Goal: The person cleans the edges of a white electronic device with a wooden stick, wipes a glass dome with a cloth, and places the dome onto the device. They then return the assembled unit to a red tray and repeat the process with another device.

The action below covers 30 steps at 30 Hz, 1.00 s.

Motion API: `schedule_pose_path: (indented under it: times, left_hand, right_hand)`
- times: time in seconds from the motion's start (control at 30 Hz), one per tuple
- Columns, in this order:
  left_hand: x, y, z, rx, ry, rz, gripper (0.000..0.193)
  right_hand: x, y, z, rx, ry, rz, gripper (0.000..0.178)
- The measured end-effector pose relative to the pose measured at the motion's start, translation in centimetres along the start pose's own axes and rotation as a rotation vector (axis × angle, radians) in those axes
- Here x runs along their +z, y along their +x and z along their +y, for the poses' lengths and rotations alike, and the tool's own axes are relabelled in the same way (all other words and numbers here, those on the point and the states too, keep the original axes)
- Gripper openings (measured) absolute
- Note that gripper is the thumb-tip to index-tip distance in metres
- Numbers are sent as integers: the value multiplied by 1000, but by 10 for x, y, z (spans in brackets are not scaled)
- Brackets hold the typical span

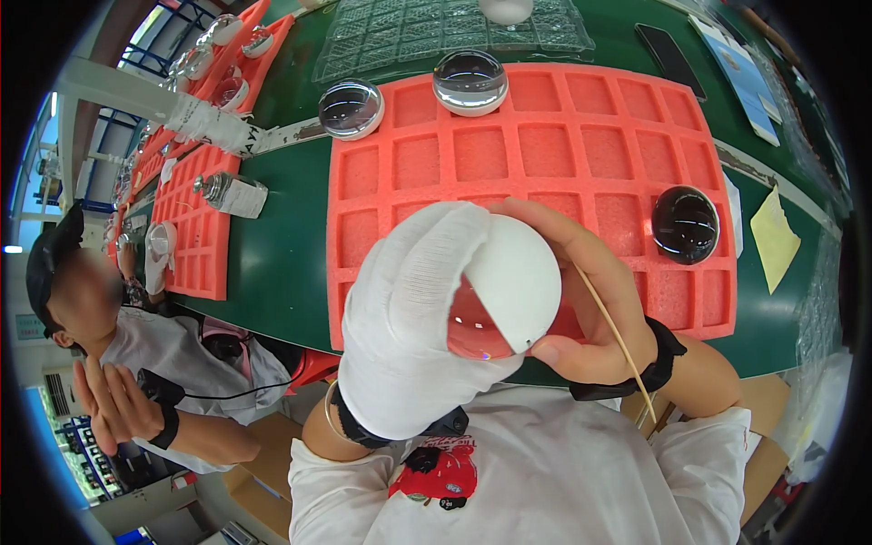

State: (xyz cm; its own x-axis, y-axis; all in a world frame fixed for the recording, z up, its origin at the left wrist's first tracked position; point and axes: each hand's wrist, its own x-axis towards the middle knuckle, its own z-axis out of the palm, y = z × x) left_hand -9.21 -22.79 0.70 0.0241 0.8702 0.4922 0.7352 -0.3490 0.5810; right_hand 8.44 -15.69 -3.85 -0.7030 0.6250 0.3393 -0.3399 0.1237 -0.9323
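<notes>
Near the front edge of the green surface, both hands meet over the near rows of an orange foam tray. Left hand wears a white knit glove; its grip is closed around the left side of a white dome-shaped piece, with a clear pinkish lens face showing beneath it. Right hand is bare, fingers curled around the dome's right side, thumb pressed at its lower edge. A thin pale stick runs down along the right palm toward the wrist; how it is pinched cannot be told.

Edges and room: tray holds a grid of square pockets, most unfilled. One dark glass dome sits in a pocket at the tray's right edge, well apart from the hands. Two more glass domes at the far side: one on the tray's far edge, one just off its far-left corner. Green strip lies between this tray and a second orange tray to the left.

Surface and room: clear blister sheet at far centre, dark flat phone-like slab and blue papers far right, yellow note right. Another person sits at near left, hands together.
</notes>
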Motion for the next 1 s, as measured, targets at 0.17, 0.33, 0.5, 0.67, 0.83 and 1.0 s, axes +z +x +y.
schedule_pose_path:
  times: [0.17, 0.33, 0.5, 0.67, 0.83, 1.0]
  left_hand:
    - [-16, -1, -13, -217, -99, -5, 79]
    - [-51, 4, -54, -486, -138, 94, 69]
    - [-66, 36, -91, -434, 354, -174, 67]
    - [-74, 61, -109, -400, 316, -459, 71]
    - [-83, 58, -119, -514, -357, -349, 81]
    - [-78, 48, -99, -441, -347, -300, 86]
  right_hand:
    - [-17, -12, -16, 123, -118, 58, 60]
    - [-41, -36, -23, 283, -269, 43, 36]
    - [-50, -47, -26, 381, -330, -1, 30]
    - [-55, -56, -21, 364, -335, -36, 29]
    - [-62, -54, -25, 382, -306, -44, 27]
    - [-61, -57, -24, 410, -324, -29, 26]
